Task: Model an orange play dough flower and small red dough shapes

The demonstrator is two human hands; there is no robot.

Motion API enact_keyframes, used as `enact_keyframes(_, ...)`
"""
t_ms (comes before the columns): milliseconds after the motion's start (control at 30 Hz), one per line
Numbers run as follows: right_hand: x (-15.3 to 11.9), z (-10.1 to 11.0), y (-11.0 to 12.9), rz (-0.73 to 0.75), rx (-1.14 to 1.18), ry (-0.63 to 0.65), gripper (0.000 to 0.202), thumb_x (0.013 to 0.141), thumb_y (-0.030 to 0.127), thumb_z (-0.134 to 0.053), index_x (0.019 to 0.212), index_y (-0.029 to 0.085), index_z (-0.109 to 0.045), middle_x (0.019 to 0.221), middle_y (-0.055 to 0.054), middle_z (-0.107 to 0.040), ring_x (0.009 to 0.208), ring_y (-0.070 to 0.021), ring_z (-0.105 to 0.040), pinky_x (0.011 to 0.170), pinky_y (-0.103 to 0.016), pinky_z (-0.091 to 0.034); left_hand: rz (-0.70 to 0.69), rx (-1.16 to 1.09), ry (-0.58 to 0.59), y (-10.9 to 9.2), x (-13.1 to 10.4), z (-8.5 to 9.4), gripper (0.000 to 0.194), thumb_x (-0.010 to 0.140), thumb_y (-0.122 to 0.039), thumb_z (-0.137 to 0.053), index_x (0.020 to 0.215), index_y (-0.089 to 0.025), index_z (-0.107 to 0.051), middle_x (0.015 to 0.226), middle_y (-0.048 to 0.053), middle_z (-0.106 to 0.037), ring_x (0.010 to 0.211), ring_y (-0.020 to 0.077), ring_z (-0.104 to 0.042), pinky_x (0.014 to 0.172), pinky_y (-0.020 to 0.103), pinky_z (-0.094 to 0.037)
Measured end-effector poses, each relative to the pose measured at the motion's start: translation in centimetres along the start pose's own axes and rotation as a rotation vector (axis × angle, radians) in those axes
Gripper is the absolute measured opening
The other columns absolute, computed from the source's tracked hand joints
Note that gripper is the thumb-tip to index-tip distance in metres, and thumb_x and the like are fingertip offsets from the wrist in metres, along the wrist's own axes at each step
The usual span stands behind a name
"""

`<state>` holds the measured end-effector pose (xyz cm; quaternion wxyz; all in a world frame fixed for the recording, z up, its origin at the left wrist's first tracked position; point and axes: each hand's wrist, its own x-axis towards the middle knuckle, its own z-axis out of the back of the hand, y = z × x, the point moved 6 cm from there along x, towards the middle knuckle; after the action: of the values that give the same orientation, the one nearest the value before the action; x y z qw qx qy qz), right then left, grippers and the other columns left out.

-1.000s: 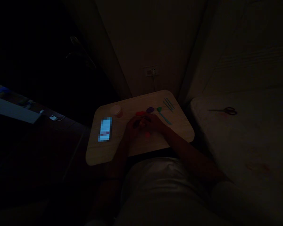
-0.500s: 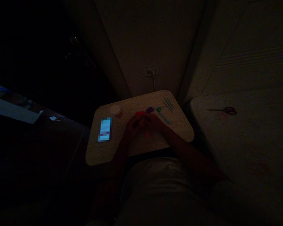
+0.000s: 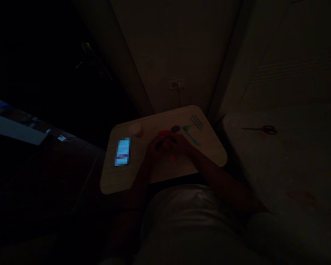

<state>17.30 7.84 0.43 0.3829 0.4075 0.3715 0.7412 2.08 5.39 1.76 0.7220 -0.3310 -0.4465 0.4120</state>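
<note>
The left hand (image 3: 154, 146) and right hand (image 3: 180, 142) meet around a small orange-red lump (image 3: 166, 145); the dark hides whether either grips it. Just beyond them lie red (image 3: 163, 132) and purple lumps (image 3: 175, 129); rightward, a green lump (image 3: 185, 128), a blue-green knife-like tool (image 3: 193, 139) and thin sticks (image 3: 197, 123). Nearer the body sits a pink lump (image 3: 172, 158). Left stand a tub (image 3: 136, 130) and lit phone (image 3: 123, 151); well right, scissors (image 3: 269, 129).

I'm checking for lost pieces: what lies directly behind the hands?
Directly behind the hands, a red lump and a purple lump show on the table. The hands cover the surface beneath them, so anything there cannot be seen.
</note>
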Motion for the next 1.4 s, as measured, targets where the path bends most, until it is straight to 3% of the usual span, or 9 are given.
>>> enact_keyframes(400, -0.09, 0.01, 0.23, -0.021, -0.007, 0.001, 0.029, 0.096, 0.036, -0.060, 0.118, 0.019, -0.070, 0.098, -0.007, -0.075, 0.086, -0.0198, -0.068, 0.079, -0.031, -0.050, 0.005, 0.004, 0.005, -0.11, 0.02, 0.05, 0.032, 0.087, -0.046, -0.073, 0.108, -0.022, -0.069, 0.116, 0.009, -0.070, 0.110, 0.0250, -0.066, 0.099, 0.041, -0.052)
enact_keyframes(1400, -0.02, 0.10, 0.40, -0.003, -0.022, -0.003, 0.027, 0.095, 0.033, -0.060, 0.115, 0.018, -0.071, 0.105, -0.008, -0.076, 0.092, -0.0209, -0.069, 0.082, -0.031, -0.050, 0.014, -0.027, 0.006, 0.11, 0.05, -0.05, 0.035, 0.085, -0.048, -0.075, 0.108, -0.022, -0.070, 0.116, 0.010, -0.070, 0.110, 0.0255, -0.066, 0.099, 0.042, -0.052)
